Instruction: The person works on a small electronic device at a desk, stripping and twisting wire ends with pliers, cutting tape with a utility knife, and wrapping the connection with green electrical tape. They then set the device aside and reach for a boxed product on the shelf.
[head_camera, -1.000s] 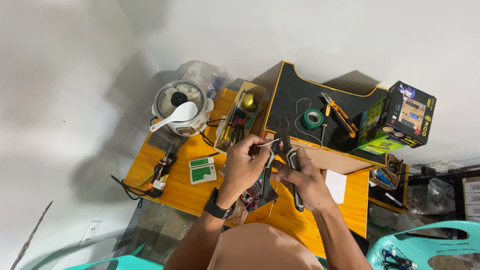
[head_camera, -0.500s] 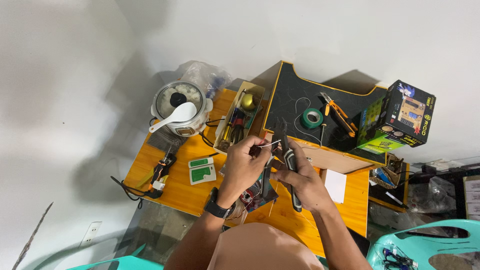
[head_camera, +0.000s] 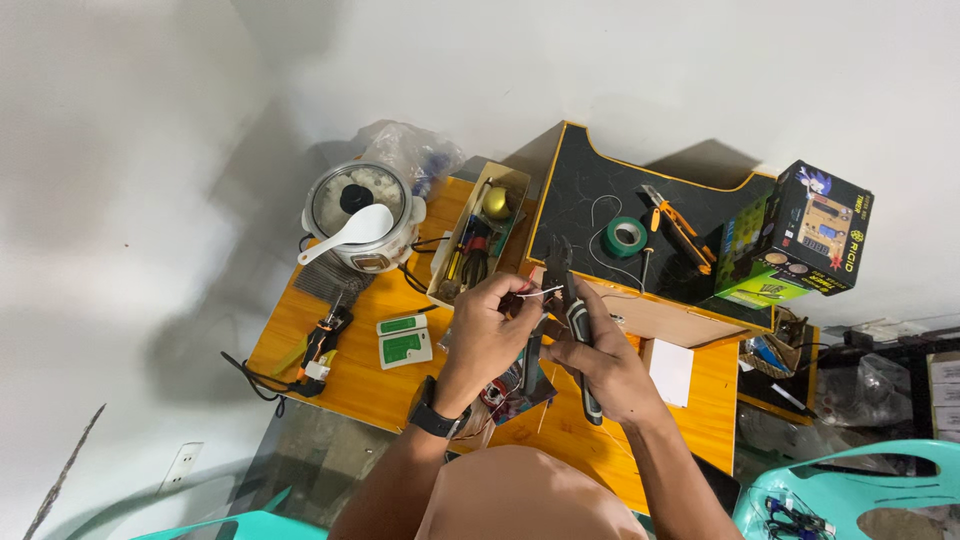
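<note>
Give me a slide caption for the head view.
Left hand pinches a thin wire while right hand works pliers over an orange table.

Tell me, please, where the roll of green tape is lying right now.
In the head view, the roll of green tape lies on the black board up and to the right of the hands, beside the orange-handled tool.

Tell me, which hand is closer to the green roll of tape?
Right. The right hand grips the pliers just below the green tape roll on the black board. The left hand, pinching a thin wire, sits farther off, toward the tool tray.
</note>
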